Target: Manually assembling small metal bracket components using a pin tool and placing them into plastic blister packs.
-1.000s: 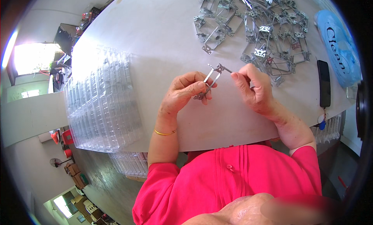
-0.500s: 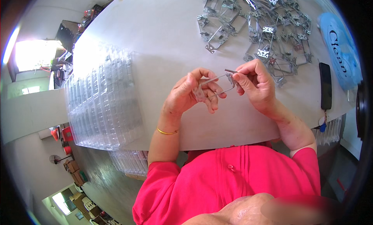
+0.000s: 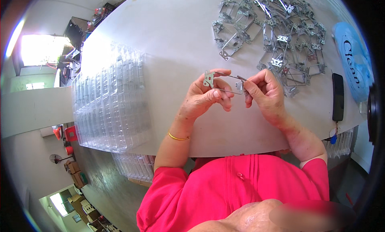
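Above the near part of the table, I hold a small metal frame (image 3: 208, 79) between both hands. It has a holed plate at each end, joined by thin rods. My left hand (image 3: 200, 95) is closed on the left end plate, thumb below and fingers behind. At the other end, my right hand (image 3: 266, 93) pinches thumb against fingers, holding a thin dark piece (image 3: 242, 78) beside the right plate. I cannot make out exactly what that piece is. A heap of similar metal frames (image 3: 276, 39) lies on the table beyond my right hand.
Clear plastic trays (image 3: 112, 103) are stacked on the table's left side, with more plastic trays (image 3: 134, 166) lower down by the edge. At the right lie a black phone (image 3: 338, 97) and a blue plastic package (image 3: 351, 61). The white table (image 3: 176, 39) curves through the view.
My left hand has turned the frame, so its left plate now faces up more plainly. My right hand keeps its pinch at the other end. The whole view has shifted slightly.
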{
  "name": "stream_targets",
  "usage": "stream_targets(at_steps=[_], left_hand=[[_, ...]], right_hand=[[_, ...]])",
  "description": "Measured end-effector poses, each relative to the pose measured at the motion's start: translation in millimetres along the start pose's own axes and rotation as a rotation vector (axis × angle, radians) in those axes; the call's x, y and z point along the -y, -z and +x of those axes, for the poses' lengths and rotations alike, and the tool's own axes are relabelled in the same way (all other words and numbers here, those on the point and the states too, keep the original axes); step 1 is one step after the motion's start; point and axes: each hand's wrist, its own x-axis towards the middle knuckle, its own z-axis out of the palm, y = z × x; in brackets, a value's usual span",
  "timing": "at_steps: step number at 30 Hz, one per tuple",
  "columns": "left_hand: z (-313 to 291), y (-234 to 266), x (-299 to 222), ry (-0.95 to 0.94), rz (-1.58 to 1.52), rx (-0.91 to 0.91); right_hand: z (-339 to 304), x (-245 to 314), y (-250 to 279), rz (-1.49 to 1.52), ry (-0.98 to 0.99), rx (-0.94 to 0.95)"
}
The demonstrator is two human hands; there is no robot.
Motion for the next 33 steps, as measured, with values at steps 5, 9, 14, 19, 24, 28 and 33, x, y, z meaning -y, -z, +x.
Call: stream_targets(at_steps=[5, 9, 14, 19, 24, 28, 33], left_hand=[[2, 5, 13, -0.141, 0.254, -0.077], [1, -5, 8, -0.153, 0.191, -0.136], [-4, -5, 1, 0.048, 0.242, -0.026], [-1, -12, -1, 0.169, 0.412, -0.038], [0, -19, -4, 0.209, 0.453, -0.062], [-1, -20, -6, 0.246, 0.469, -0.097], [-2, -13, -5, 0.235, 0.497, -0.091]], right_hand=[[-5, 1, -3, -0.010, 0.007, 0.025], [-7, 1, 2, -0.112, -0.004, -0.012], [-6, 5, 1, -0.147, 0.070, 0.022], [-11, 11, 0, -0.202, 0.086, 0.060], [-12, 10, -2, -0.236, 0.130, 0.078], [-11, 9, 0, -0.272, 0.140, 0.088], [-12, 13, -1, -0.298, 0.105, 0.090]])
